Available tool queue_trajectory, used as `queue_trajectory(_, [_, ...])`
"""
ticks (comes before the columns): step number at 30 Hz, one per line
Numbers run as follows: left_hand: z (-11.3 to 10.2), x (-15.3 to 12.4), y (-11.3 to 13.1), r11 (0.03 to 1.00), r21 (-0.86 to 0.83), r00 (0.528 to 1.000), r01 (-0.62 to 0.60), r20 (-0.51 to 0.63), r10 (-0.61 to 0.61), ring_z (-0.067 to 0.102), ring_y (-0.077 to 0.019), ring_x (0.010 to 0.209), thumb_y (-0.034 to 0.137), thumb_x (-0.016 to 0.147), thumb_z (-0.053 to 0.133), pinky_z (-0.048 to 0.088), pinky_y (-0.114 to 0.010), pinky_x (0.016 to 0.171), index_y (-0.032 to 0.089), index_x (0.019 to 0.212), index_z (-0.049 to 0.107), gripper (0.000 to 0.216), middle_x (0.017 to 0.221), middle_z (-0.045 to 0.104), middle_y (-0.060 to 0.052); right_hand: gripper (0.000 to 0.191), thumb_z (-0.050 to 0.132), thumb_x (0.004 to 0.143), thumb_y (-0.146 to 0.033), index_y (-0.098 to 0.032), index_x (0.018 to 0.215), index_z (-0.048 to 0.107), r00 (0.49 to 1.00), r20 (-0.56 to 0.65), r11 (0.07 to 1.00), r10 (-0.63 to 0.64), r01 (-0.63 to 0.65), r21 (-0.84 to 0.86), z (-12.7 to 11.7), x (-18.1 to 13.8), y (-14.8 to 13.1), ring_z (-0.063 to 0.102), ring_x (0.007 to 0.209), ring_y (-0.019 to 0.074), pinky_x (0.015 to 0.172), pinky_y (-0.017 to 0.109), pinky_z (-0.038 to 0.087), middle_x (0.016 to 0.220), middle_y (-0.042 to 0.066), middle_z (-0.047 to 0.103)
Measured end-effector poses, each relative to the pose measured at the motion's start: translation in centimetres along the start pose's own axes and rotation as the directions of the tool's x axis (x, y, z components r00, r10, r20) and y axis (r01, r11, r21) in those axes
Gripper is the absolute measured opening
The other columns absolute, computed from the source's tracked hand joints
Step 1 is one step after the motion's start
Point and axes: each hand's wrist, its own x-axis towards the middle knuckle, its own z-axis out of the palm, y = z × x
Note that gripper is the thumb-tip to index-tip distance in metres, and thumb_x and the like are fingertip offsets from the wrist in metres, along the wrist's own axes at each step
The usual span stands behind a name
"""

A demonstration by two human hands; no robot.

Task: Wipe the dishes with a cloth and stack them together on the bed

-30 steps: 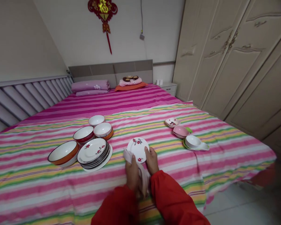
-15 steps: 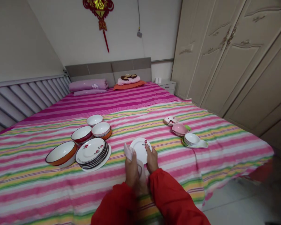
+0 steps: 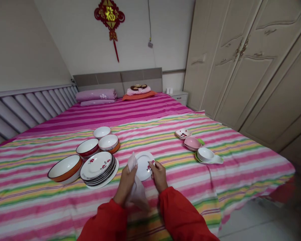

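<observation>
Between my hands is a small white plate [image 3: 142,164] with red flowers near its right edge. My right hand [image 3: 160,174] pinches the plate's right rim, thumb over the flowers. A pale cloth [image 3: 137,192] is gripped in my left hand [image 3: 126,180] at the plate's left rim, its loose end hanging down toward the bed. Whether the left fingers also hold the plate through the cloth is hidden. To the left stands a stack of flowered plates [image 3: 96,166], on a larger white plate at the bottom.
Left of the stack sits a large orange-sided bowl [image 3: 66,167]; behind are a dark red bowl [image 3: 87,147], stacked bowls [image 3: 108,143] and a white bowl [image 3: 102,132]. On the right lie small dishes [image 3: 183,133], pink bowls [image 3: 192,143] and white bowls [image 3: 205,154]. A striped sheet [image 3: 185,201] covers the bed.
Both hands have shifted slightly left with the plate. My left hand has moved out toward the plate's left edge, and the cloth hangs more openly. The view has tilted up a little.
</observation>
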Motion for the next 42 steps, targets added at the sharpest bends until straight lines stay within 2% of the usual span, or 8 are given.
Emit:
queue_trajectory(6, [3.2, 0.6, 1.3, 0.931, -0.3, 0.964, 0.208, 0.224, -0.143, 0.069, -0.0248, 0.091, 0.043, 0.073, 0.074, 0.053, -0.035, 0.082, 0.017, 0.12, 0.061, 0.055, 0.097, 0.074, -0.007, 0.041, 0.069, 0.073, -0.055, -0.019, 0.059, 0.054, 0.993, 0.076, 0.995, 0.091, -0.094, 0.043, -0.7, 0.2, -0.1, 0.028, 0.029, 0.0059, 0.034, 0.02, 0.018, 0.031, -0.009, 0.04])
queue_trajectory(12, [5.2, 1.0, -3.2, 0.816, -0.445, 0.905, 0.368, 0.374, -0.204, 0.068, -0.0254, 0.088, 0.058, 0.083, 0.055, 0.053, -0.036, 0.084, 0.013, 0.102, 0.07, 0.05, 0.089, 0.073, -0.01, 0.041, 0.069, 0.072, -0.056, -0.02, 0.061, 0.053, 0.991, 0.031, 0.981, 0.132, -0.135, 0.139, -1.1, 0.8, 0.3, 0.029, 0.027, 0.0056, 0.031, 0.019, 0.015, 0.031, -0.008, 0.042])
queue_trajectory(17, [4.8, -1.2, -5.0, 0.729, -0.612, 0.952, 0.306, 0.186, -0.244, 0.068, -0.0175, 0.082, 0.041, 0.092, 0.046, 0.052, -0.028, 0.087, 0.015, 0.106, 0.069, 0.038, 0.085, 0.074, -0.006, 0.039, 0.073, 0.068, -0.052, -0.02, 0.059, 0.054, 0.992, -0.019, 0.983, 0.122, -0.119, 0.141, -0.8, 0.8, 0.4, 0.027, 0.027, 0.0052, 0.032, 0.02, 0.014, 0.031, -0.01, 0.037])
queue_trajectory(22, [2.1, -2.0, -1.8, 0.673, -0.613, 0.907, 0.413, 0.212, -0.363, 0.069, -0.0223, 0.094, 0.044, 0.096, 0.034, 0.049, -0.037, 0.096, 0.013, 0.126, 0.059, 0.049, 0.094, 0.075, -0.009, 0.036, 0.074, 0.067, -0.048, -0.018, 0.057, 0.057, 0.997, -0.025, 0.995, 0.075, -0.073, 0.069, -0.5, 0.7, 0.3, 0.032, 0.031, 0.0059, 0.034, 0.02, 0.021, 0.034, -0.009, 0.041])
queue_trajectory(26, [-0.3, -1.1, 0.8, 0.767, -0.576, 0.948, 0.281, 0.045, -0.314, 0.069, -0.0216, 0.092, 0.037, 0.093, 0.046, 0.049, -0.036, 0.094, 0.016, 0.121, 0.062, 0.038, 0.092, 0.075, -0.007, 0.035, 0.072, 0.068, -0.049, -0.018, 0.061, 0.059, 0.998, -0.019, 0.996, 0.064, -0.063, 0.062, -0.5, 0.7, 0.3, 0.033, 0.03, 0.0065, 0.034, 0.02, 0.022, 0.033, -0.008, 0.042])
queue_trajectory(31, [-3.5, -1.0, -1.0, 0.998, -0.035, 0.98, 0.043, -0.191, -0.049, 0.067, -0.0212, 0.077, 0.055, 0.077, 0.064, 0.053, -0.031, 0.075, 0.015, 0.087, 0.067, 0.042, 0.077, 0.071, -0.005, 0.038, 0.071, 0.068, -0.051, -0.02, 0.059, 0.052, 0.995, -0.029, 0.992, 0.093, -0.091, 0.087, -0.6, 0.8, 0.4, 0.032, 0.027, 0.006, 0.032, 0.018, 0.017, 0.032, -0.008, 0.044])
queue_trajectory(35, [-4.8, -2.0, -4.6, 0.882, 0.455, 0.97, -0.121, -0.134, 0.203, 0.061, -0.0218, 0.06, 0.07, 0.076, 0.051, 0.048, -0.032, 0.06, 0.018, 0.07, 0.06, 0.053, 0.055, 0.06, -0.002, 0.041, 0.069, 0.069, -0.054, -0.021, 0.058, 0.048, 0.994, -0.031, 0.99, 0.109, -0.106, 0.098, -0.5, 0.8, 0.7, 0.027, 0.025, 0.0049, 0.031, 0.017, 0.015, 0.028, -0.008, 0.043])
queue_trajectory(42, [-4.7, -2.2, -6.4, 0.791, 0.573, 0.948, -0.216, -0.07, 0.31, 0.066, -0.0232, 0.066, 0.062, 0.085, 0.04, 0.049, -0.031, 0.061, 0.017, 0.087, 0.064, 0.051, 0.07, 0.069, -0.007, 0.042, 0.075, 0.064, -0.053, -0.019, 0.059, 0.051, 0.961, -0.242, 0.977, 0.134, -0.088, 0.195, -1.1, 3.7, 0.2, 0.036, 0.025, 0.0065, 0.029, 0.017, 0.022, 0.03, -0.006, 0.047])
